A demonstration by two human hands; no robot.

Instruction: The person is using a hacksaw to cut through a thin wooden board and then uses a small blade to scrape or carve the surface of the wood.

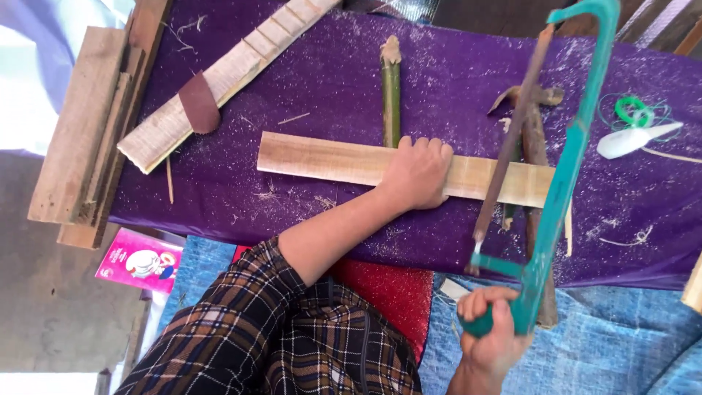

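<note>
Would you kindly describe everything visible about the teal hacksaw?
The hacksaw has a teal-painted metal frame, chipped in places, with a thin rusty-brown blade strung between its ends. It stands tilted across the flat bamboo slat on the purple cloth, the blade meeting the slat near its right end. The right hand grips its rounded teal handle; the left hand presses the slat down.

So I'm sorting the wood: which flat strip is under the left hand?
The plain middle strip, lying crosswise under the left hand. The other strip lies diagonally, farther off, with a brown pad on it.
</note>
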